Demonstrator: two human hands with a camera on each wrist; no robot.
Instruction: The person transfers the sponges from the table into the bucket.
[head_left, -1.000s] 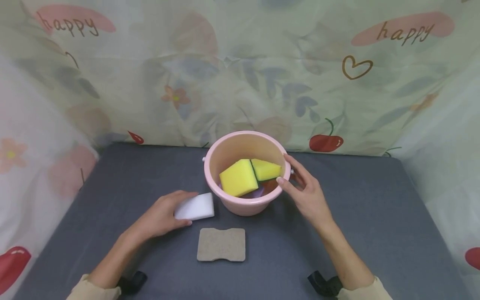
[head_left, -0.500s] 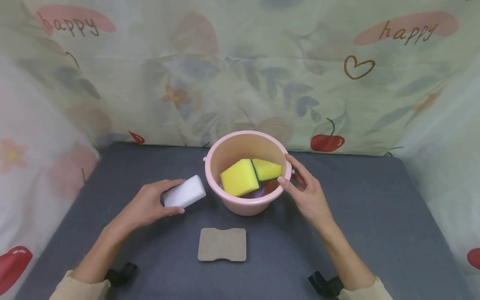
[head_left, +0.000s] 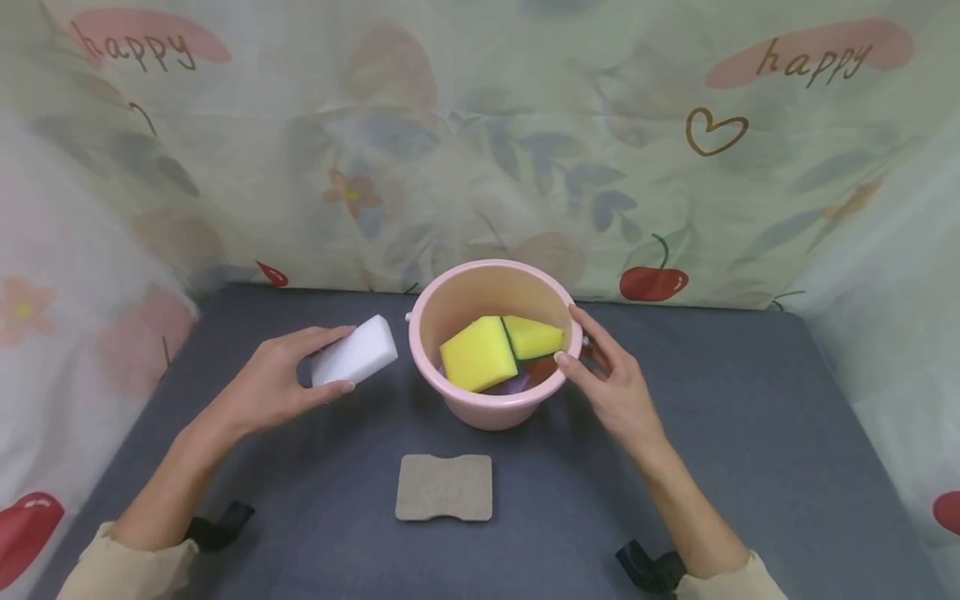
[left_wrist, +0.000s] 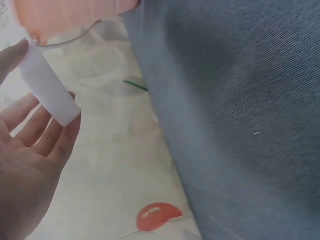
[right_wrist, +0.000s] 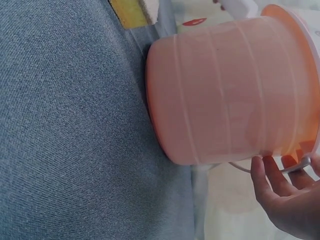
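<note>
My left hand (head_left: pixel 273 379) holds a white sponge block (head_left: pixel 356 352) between thumb and fingers, raised above the table left of the pink bucket (head_left: pixel 487 412). The left wrist view shows the white sponge (left_wrist: pixel 47 85) gripped edge-on, thumb on one side and fingers on the other. At the bucket's right rim my right hand (head_left: pixel 615 396) pinches the wall, thumb at the near edge and fingers outside. Its fingers (right_wrist: pixel 272 182) lie by the handle in the right wrist view. Inside the bucket are two yellow sponges (head_left: pixel 478 357), with purple and reddish things partly hidden below them.
A notched sponge (head_left: pixel 444 488) lies on the dark table (head_left: pixel 750 433) in front of the bucket, grey-brown face up; its yellow side (right_wrist: pixel 131 12) shows in the right wrist view. A printed curtain (head_left: pixel 480 167) stands behind the table and along both sides.
My left hand has lifted the white sponge off the table and carried it up and to the left, tilting it. The right hand and bucket have stayed in place.
</note>
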